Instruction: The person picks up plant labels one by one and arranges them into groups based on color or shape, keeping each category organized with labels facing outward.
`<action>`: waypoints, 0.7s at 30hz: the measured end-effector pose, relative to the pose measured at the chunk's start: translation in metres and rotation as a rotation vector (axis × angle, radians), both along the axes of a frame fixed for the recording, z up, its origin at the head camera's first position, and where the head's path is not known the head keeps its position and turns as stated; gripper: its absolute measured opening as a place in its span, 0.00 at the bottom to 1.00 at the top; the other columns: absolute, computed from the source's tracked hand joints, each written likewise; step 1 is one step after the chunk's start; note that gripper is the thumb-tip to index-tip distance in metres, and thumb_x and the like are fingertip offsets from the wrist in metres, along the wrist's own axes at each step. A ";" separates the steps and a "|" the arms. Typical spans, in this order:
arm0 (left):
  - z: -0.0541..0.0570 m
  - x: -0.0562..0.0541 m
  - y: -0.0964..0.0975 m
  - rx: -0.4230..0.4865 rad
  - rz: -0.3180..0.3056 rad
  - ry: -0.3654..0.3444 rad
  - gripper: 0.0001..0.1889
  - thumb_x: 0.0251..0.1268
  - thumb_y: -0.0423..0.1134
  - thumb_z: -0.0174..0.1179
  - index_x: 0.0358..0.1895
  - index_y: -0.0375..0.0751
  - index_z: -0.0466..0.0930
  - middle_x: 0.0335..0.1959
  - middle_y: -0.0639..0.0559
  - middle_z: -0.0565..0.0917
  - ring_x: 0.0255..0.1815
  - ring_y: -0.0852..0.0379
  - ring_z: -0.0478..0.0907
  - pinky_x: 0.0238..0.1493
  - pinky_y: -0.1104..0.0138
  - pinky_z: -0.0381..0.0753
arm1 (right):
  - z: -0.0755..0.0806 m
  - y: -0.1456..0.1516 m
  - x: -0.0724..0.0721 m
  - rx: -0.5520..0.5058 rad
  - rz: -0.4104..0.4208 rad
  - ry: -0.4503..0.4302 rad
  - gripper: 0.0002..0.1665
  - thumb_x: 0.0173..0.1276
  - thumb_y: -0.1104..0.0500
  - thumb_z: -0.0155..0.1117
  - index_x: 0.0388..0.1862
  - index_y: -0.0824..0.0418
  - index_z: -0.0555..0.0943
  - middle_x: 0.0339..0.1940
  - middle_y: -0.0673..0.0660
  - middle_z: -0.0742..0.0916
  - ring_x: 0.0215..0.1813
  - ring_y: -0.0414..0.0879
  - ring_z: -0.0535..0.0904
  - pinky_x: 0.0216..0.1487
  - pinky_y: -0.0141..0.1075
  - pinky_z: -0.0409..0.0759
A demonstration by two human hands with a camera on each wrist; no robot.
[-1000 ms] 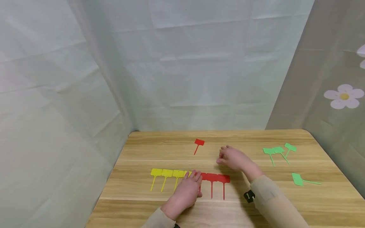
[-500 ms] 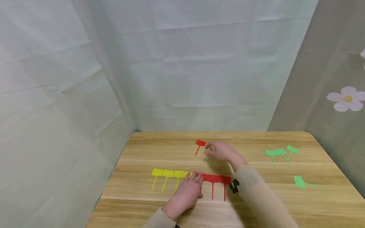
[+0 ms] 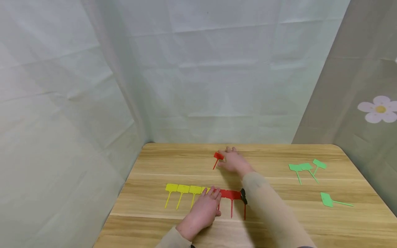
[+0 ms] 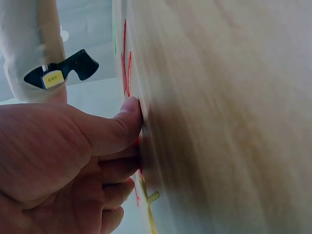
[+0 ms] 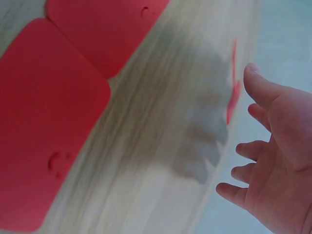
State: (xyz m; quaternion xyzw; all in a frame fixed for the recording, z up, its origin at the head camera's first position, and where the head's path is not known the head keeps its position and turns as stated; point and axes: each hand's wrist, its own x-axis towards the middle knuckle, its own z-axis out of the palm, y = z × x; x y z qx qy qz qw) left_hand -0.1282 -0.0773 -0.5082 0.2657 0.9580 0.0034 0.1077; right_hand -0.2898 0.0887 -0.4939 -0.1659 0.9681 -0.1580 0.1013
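My left hand (image 3: pixel 203 208) rests on a row of flat T-shaped plant labels, fingers extended over the spot where yellow labels (image 3: pixel 183 188) meet red labels (image 3: pixel 232 195). It hides part of both colours. In the left wrist view, that hand's thumb (image 4: pixel 124 119) is down by the tabletop. Farther back, my right hand (image 3: pixel 233 162) reaches beside a lone red label (image 3: pixel 218 156), fingers spread. The right wrist view has the same hand (image 5: pixel 287 136) with nothing in its grasp, just above the table, and red label plates (image 5: pixel 44 117) up close.
Several green labels lie at the right of the wooden table (image 3: pixel 145 220): a back cluster (image 3: pixel 305 166) and one apart, turned sideways (image 3: pixel 326 199). Pale cloth (image 3: pixel 217 86) hangs behind the table. A black wrist strap (image 3: pixel 243 196) hangs over the row's right end.
My right hand has moved left and back to the lone red label, its fingers spreading. The left hand stays on the row. The view has shifted slightly.
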 end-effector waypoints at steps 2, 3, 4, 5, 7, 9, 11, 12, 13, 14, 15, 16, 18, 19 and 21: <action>0.000 0.001 0.000 -0.006 -0.004 0.011 0.34 0.72 0.51 0.70 0.76 0.42 0.77 0.80 0.51 0.73 0.82 0.47 0.65 0.81 0.51 0.64 | -0.004 -0.004 -0.002 0.021 -0.022 -0.012 0.41 0.81 0.42 0.64 0.86 0.55 0.66 0.85 0.73 0.62 0.85 0.76 0.50 0.82 0.67 0.53; 0.000 0.001 0.000 -0.011 -0.006 0.014 0.34 0.72 0.51 0.69 0.77 0.42 0.76 0.80 0.50 0.72 0.83 0.47 0.64 0.81 0.51 0.64 | -0.005 -0.006 -0.003 0.028 -0.035 -0.014 0.42 0.81 0.41 0.63 0.86 0.54 0.65 0.85 0.73 0.62 0.85 0.76 0.49 0.82 0.67 0.53; 0.000 0.002 0.000 -0.017 -0.011 0.023 0.34 0.72 0.52 0.69 0.77 0.42 0.76 0.80 0.50 0.72 0.83 0.47 0.65 0.81 0.52 0.64 | -0.006 -0.008 -0.003 0.032 -0.051 -0.018 0.42 0.81 0.40 0.63 0.86 0.54 0.65 0.85 0.73 0.61 0.85 0.75 0.49 0.82 0.67 0.53; 0.000 0.002 0.000 -0.022 -0.013 0.029 0.34 0.73 0.52 0.69 0.77 0.42 0.76 0.80 0.50 0.72 0.83 0.48 0.64 0.81 0.52 0.64 | -0.007 -0.011 -0.004 0.030 -0.067 -0.019 0.43 0.81 0.40 0.63 0.87 0.53 0.65 0.85 0.73 0.61 0.85 0.75 0.49 0.82 0.67 0.54; 0.001 0.002 0.000 -0.030 -0.021 0.041 0.34 0.73 0.52 0.69 0.77 0.42 0.76 0.80 0.50 0.72 0.83 0.48 0.65 0.81 0.52 0.64 | -0.009 -0.015 -0.004 0.037 -0.089 -0.009 0.43 0.80 0.39 0.64 0.87 0.53 0.65 0.85 0.73 0.62 0.85 0.74 0.50 0.81 0.66 0.56; 0.001 0.002 0.000 -0.034 -0.028 0.051 0.34 0.73 0.52 0.69 0.77 0.42 0.76 0.80 0.50 0.72 0.82 0.48 0.65 0.81 0.52 0.65 | -0.010 -0.018 -0.005 0.051 -0.106 0.005 0.44 0.80 0.39 0.64 0.87 0.52 0.64 0.85 0.72 0.62 0.85 0.74 0.51 0.80 0.66 0.59; 0.001 0.002 0.001 -0.033 -0.032 0.058 0.34 0.72 0.52 0.69 0.76 0.42 0.76 0.80 0.51 0.73 0.82 0.48 0.65 0.80 0.52 0.66 | -0.012 -0.022 -0.006 0.063 -0.121 0.010 0.44 0.80 0.40 0.65 0.87 0.52 0.63 0.85 0.73 0.62 0.85 0.73 0.51 0.80 0.66 0.60; 0.001 0.002 0.001 -0.032 -0.033 0.064 0.34 0.72 0.52 0.69 0.76 0.42 0.77 0.79 0.51 0.73 0.82 0.48 0.66 0.80 0.53 0.66 | -0.012 -0.023 -0.006 0.066 -0.128 0.011 0.45 0.79 0.40 0.65 0.87 0.52 0.63 0.85 0.73 0.62 0.85 0.73 0.50 0.80 0.66 0.60; 0.001 0.002 0.001 -0.032 -0.033 0.068 0.34 0.72 0.52 0.70 0.76 0.42 0.77 0.79 0.51 0.74 0.82 0.48 0.66 0.80 0.53 0.66 | -0.012 -0.025 -0.006 0.067 -0.136 0.009 0.45 0.79 0.40 0.65 0.88 0.52 0.63 0.85 0.73 0.61 0.85 0.73 0.50 0.80 0.66 0.59; 0.001 0.002 0.001 -0.032 -0.034 0.073 0.34 0.72 0.52 0.70 0.76 0.42 0.77 0.79 0.50 0.74 0.81 0.48 0.67 0.79 0.53 0.67 | -0.012 -0.026 -0.006 0.068 -0.144 0.005 0.45 0.79 0.40 0.66 0.88 0.52 0.62 0.85 0.73 0.61 0.86 0.73 0.49 0.80 0.67 0.59; 0.001 0.003 0.001 -0.034 -0.035 0.077 0.33 0.72 0.52 0.70 0.76 0.41 0.77 0.79 0.50 0.74 0.81 0.48 0.67 0.79 0.53 0.67 | -0.012 -0.027 -0.006 0.068 -0.151 0.000 0.46 0.79 0.41 0.66 0.88 0.52 0.62 0.85 0.73 0.60 0.86 0.73 0.49 0.80 0.67 0.58; 0.001 0.003 0.000 -0.036 -0.036 0.080 0.33 0.71 0.52 0.70 0.75 0.41 0.78 0.79 0.50 0.74 0.81 0.48 0.67 0.79 0.53 0.67 | -0.012 -0.029 -0.006 0.068 -0.157 -0.006 0.46 0.79 0.41 0.66 0.88 0.52 0.62 0.86 0.72 0.60 0.86 0.73 0.49 0.81 0.67 0.57; 0.001 0.003 0.001 -0.038 -0.036 0.083 0.33 0.71 0.52 0.70 0.75 0.41 0.78 0.78 0.50 0.74 0.81 0.48 0.67 0.79 0.53 0.67 | -0.011 -0.031 -0.006 0.074 -0.167 -0.023 0.45 0.79 0.42 0.66 0.88 0.49 0.61 0.86 0.71 0.60 0.86 0.73 0.47 0.81 0.67 0.56; 0.000 0.003 0.001 -0.039 -0.037 0.085 0.33 0.71 0.52 0.70 0.75 0.42 0.78 0.78 0.51 0.75 0.81 0.48 0.67 0.79 0.53 0.67 | -0.011 -0.032 -0.006 0.076 -0.171 -0.028 0.45 0.79 0.42 0.66 0.88 0.49 0.62 0.86 0.71 0.60 0.86 0.72 0.47 0.81 0.67 0.56; 0.000 0.003 0.001 -0.042 -0.035 0.082 0.33 0.71 0.52 0.70 0.75 0.42 0.78 0.78 0.51 0.75 0.81 0.48 0.67 0.79 0.53 0.67 | -0.010 -0.033 -0.006 0.078 -0.180 -0.038 0.44 0.80 0.42 0.66 0.88 0.48 0.62 0.86 0.71 0.60 0.86 0.72 0.47 0.80 0.68 0.56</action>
